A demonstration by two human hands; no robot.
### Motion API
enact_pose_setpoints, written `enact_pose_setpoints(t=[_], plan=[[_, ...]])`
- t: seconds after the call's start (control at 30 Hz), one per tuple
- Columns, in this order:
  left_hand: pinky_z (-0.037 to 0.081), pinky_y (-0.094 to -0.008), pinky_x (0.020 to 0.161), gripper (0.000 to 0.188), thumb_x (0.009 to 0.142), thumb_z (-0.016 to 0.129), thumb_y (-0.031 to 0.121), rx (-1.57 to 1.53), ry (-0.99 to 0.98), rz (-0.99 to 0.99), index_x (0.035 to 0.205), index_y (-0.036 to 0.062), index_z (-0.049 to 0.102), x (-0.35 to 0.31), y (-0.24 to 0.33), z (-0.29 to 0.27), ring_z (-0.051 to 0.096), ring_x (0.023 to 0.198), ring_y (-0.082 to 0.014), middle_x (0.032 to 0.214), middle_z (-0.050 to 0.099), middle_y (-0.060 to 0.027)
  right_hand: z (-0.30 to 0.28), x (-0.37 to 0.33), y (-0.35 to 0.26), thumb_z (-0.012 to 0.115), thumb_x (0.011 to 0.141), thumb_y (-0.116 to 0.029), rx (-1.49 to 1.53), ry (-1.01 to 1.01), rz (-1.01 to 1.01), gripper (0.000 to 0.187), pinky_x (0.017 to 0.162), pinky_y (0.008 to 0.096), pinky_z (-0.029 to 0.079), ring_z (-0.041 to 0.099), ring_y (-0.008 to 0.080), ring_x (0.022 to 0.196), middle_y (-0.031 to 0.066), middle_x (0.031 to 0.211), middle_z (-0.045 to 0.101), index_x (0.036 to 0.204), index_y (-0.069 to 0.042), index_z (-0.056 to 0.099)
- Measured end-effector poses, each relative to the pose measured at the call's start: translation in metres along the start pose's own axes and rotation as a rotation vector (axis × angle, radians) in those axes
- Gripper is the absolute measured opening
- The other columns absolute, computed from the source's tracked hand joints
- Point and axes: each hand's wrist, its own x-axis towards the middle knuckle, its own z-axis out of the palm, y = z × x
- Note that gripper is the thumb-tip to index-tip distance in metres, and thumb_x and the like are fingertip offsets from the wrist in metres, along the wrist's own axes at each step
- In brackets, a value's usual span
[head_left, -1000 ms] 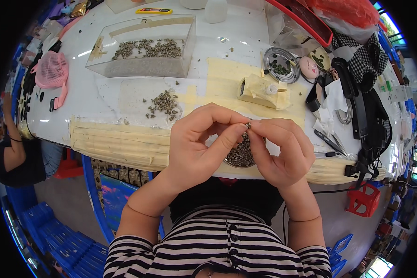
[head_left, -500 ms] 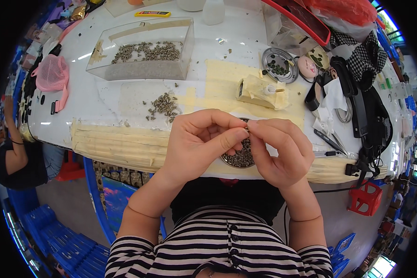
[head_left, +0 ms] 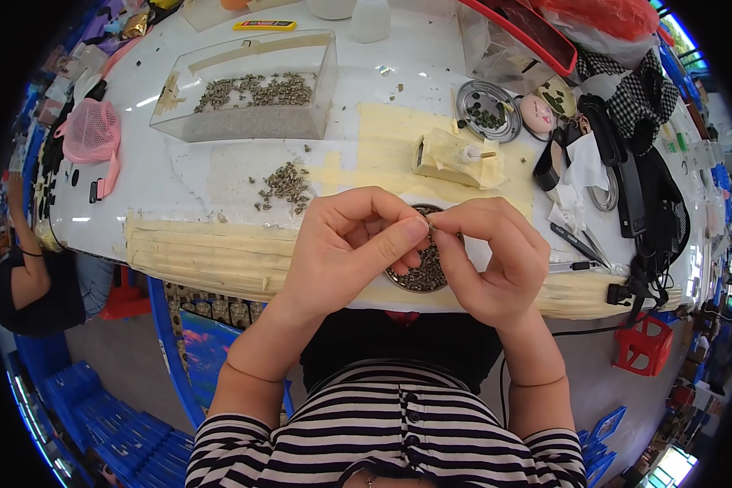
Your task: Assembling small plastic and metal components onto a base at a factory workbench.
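At the left, a clear box (head_left: 220, 128) lies with many metal fittings (head_left: 281, 89) spread inside, and just in front of it a loose heap (head_left: 286, 183) of the same kind sits on the white worktop (head_left: 179, 179); judging by these, plenty remains to be handled. The left hand (head_left: 342, 252) is in front of the person, with thumb and forefinger pinched together at the tips and its other fingers curled loosely beneath. Below the meeting fingertips stands a round dish (head_left: 392, 280) well covered with small metal pieces (head_left: 423, 274), its middle partly hidden by the hands; whether these are finished or waiting, I cannot tell. Over the dish, one small metal piece (head_left: 430, 227) seems to be clamped between the fingertips of both hands, so the work looks midway on a single piece, though it is too small and covered to show its shape or whether anything is joined to it. The right hand (head_left: 500, 264) mirrors the left, its thumb and forefinger closed on that same spot, the rest folded inward. Farther right, tweezers (head_left: 584, 246) lie on the worktop, untouched by either hand.
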Motion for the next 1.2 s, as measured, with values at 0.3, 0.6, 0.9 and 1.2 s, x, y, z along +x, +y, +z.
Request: enact_pose_setpoints(t=[0.3,0.6,0.9,1.2], plan=[[0.053,-0.0245,0.065,0.023,0.082,0.075,-0.006,0.737,0.041,0.689,0.104,-0.0007,0.073,0.004,-0.005,0.002,0.066,0.076,-0.0150,0.089,0.068,-0.0091,-0.010,-0.004,0.001,0.069,0.084,0.001,0.435,-0.095,0.418,0.009,0.073,0.0247,0.052,0.064,0.0102,0.075,0.0056,0.084,0.069,0.092,0.003,0.069],[0.053,-0.0273,0.063,0.022,0.080,0.075,-0.007,0.891,0.088,0.784,0.100,-0.0006,0.073,0.003,-0.004,0.009,0.066,0.074,-0.0181,0.088,0.068,-0.0103,-0.015,-0.003,-0.003,0.069,0.089,-0.004,0.616,-0.157,0.654,0.010,0.075,0.0229,0.051,0.065,0.0074,0.080,0.0038,0.086,0.070,0.095,0.004,0.068],[0.054,-0.0297,0.062,0.027,0.073,0.077,-0.009,1.136,0.116,0.946,0.098,-0.0019,0.071,0.006,-0.012,0.009,0.067,0.073,-0.0230,0.087,0.069,-0.0119,-0.014,-0.003,0.000,0.069,0.087,-0.005,0.504,-0.154,0.637,0.009,0.072,0.0220,0.051,0.064,0.0066,0.075,0.0029,0.082,0.069,0.092,0.003,0.068],[0.054,-0.0289,0.064,0.027,0.072,0.079,-0.009,1.102,0.141,0.887,0.097,-0.0015,0.072,0.003,-0.010,0.008,0.067,0.072,-0.0220,0.085,0.070,-0.0116,-0.009,-0.003,-0.001,0.069,0.087,-0.005,0.458,-0.125,0.590,0.008,0.069,0.0225,0.052,0.064,0.0072,0.072,0.0033,0.079,0.069,0.089,0.003,0.069]])
